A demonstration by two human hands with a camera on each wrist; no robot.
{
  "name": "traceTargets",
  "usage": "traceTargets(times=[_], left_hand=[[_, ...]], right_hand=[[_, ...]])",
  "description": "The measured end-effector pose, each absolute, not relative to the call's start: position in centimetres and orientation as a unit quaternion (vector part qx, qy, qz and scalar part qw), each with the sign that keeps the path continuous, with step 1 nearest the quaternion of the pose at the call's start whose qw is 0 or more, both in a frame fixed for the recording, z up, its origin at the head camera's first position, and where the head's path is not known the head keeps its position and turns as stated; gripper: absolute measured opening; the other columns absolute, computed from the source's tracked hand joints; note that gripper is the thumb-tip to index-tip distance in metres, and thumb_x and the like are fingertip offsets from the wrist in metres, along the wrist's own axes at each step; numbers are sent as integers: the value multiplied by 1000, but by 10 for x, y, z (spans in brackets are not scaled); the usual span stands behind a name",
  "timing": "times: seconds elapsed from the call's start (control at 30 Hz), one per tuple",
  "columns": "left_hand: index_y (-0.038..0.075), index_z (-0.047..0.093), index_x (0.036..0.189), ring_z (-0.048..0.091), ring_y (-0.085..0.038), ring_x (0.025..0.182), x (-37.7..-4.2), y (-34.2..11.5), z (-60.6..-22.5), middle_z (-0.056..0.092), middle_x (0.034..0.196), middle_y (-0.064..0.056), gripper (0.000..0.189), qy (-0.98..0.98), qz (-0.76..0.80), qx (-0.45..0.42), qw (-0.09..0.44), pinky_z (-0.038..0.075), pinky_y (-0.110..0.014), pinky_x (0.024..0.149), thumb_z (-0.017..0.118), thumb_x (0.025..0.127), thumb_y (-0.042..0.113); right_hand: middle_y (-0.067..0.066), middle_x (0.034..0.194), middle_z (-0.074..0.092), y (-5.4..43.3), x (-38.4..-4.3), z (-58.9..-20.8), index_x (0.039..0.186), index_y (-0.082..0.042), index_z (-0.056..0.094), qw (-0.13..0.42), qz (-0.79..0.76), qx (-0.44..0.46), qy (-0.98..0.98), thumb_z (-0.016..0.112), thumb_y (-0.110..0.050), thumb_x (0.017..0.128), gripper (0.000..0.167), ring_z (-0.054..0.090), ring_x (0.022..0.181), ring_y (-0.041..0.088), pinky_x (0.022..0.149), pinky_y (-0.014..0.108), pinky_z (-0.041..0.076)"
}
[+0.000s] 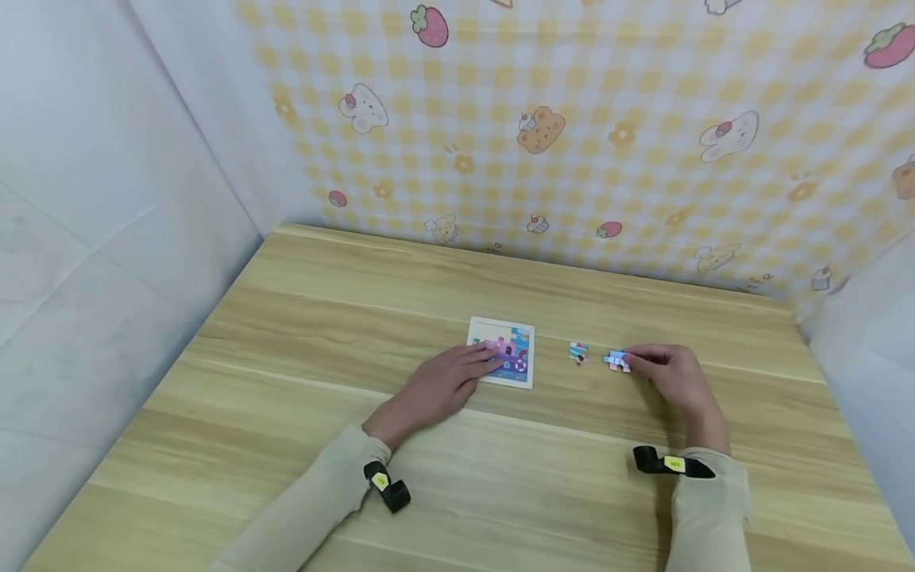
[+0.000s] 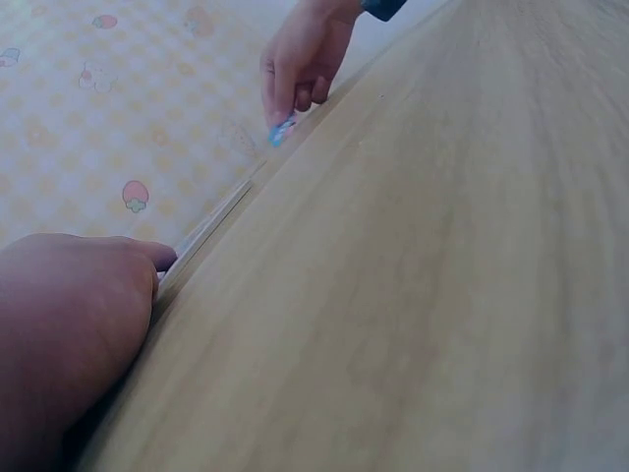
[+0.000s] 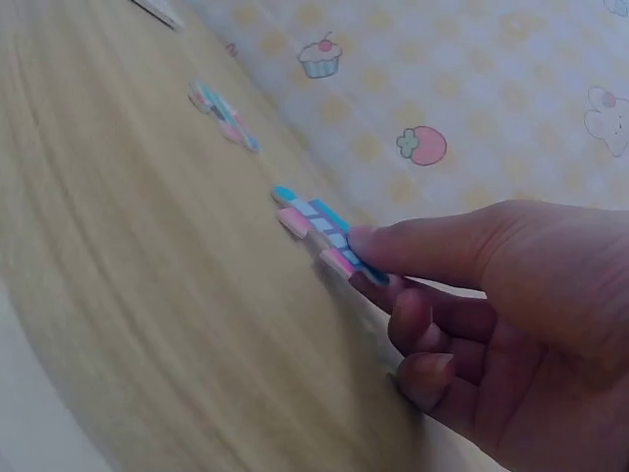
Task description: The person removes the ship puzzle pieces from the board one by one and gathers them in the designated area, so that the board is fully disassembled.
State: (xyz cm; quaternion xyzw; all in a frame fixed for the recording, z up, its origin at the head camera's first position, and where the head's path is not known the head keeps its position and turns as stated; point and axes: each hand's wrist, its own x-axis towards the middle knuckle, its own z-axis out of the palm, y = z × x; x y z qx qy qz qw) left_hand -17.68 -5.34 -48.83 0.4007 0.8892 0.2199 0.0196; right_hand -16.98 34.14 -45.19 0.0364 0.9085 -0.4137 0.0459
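My right hand [image 1: 670,375] pinches a blue, white and pink jigsaw piece [image 3: 319,231] between thumb and fingers, and in the right wrist view the piece is tilted close over the table. Left of it lies a second jigsaw piece [image 1: 578,352], flat on the wood. My left hand [image 1: 446,381] rests with extended fingers on a square puzzle board [image 1: 526,380] in a pale frame. Pink, purple and blue pieces fill its lower and right parts, while bare backing [image 1: 488,327] shows at the upper left. The fingers hide part of the picture.
The wooden table [image 1: 500,469] reaches back to a yellow checked cloth [image 1: 572,175] hung behind it. A white wall [image 1: 93,199] borders the left side. Each sleeve cuff carries a black strap, such as the right strap [image 1: 672,463].
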Motion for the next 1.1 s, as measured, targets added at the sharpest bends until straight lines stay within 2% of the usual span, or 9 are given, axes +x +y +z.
traceTargets(times=[0.23, 0.33, 0.5, 0.7, 0.83, 0.97, 1.1], left_hand=[[18, 49, 156, 31, -18, 154, -178, -53, -489, 41, 163, 2, 46, 890, 222, 398, 18, 21, -35, 127, 46, 110, 17], [18, 49, 156, 31, -18, 154, -178, -53, -489, 41, 163, 2, 46, 889, 224, 399, 17, 21, -35, 127, 46, 110, 17], [18, 50, 155, 31, -18, 154, -179, -53, -489, 42, 162, 3, 46, 889, 223, 399, 15, 21, -35, 127, 47, 110, 17], [18, 51, 155, 32, -18, 153, -178, -53, -490, 42, 162, 2, 45, 888, 225, 400, 12, 22, -36, 127, 47, 109, 17], [18, 50, 155, 32, -18, 153, -178, -54, -490, 42, 162, 2, 46, 888, 229, 399, 15, 22, -36, 127, 47, 109, 16], [18, 50, 155, 31, -18, 154, -178, -54, -491, 41, 163, 3, 46, 889, 227, 398, 18, 21, -35, 127, 47, 110, 17], [18, 49, 156, 30, -17, 154, -180, -53, -490, 41, 163, 3, 46, 890, 220, 398, 18, 20, -34, 127, 47, 110, 17]], right_hand=[[21, 113, 72, 339, -173, -453, 118, 6, 74, 48, -377, 33, 924, 64, -18, 104, 30, 55, 82, 13, 65, 21, 49], [24, 120, 70, 338, -174, -453, 120, 6, 74, 48, -373, 32, 926, 64, -20, 104, 31, 55, 90, 17, 68, 20, 47], [24, 122, 71, 336, -174, -455, 117, 4, 75, 42, -373, 36, 926, 66, -18, 103, 27, 57, 103, 21, 75, 17, 46], [25, 125, 69, 336, -173, -457, 116, 2, 76, 44, -378, 41, 924, 65, -14, 103, 24, 58, 114, 29, 88, 29, 45], [25, 126, 69, 336, -172, -458, 117, 1, 77, 42, -383, 38, 922, 65, -15, 103, 24, 58, 114, 31, 88, 31, 46], [24, 128, 68, 337, -171, -459, 120, 0, 76, 36, -385, 30, 922, 62, -17, 105, 26, 58, 115, 29, 86, 24, 46], [23, 127, 69, 339, -171, -460, 122, 1, 74, 21, -389, 22, 921, 58, -17, 107, 28, 58, 100, 16, 73, 17, 48]])
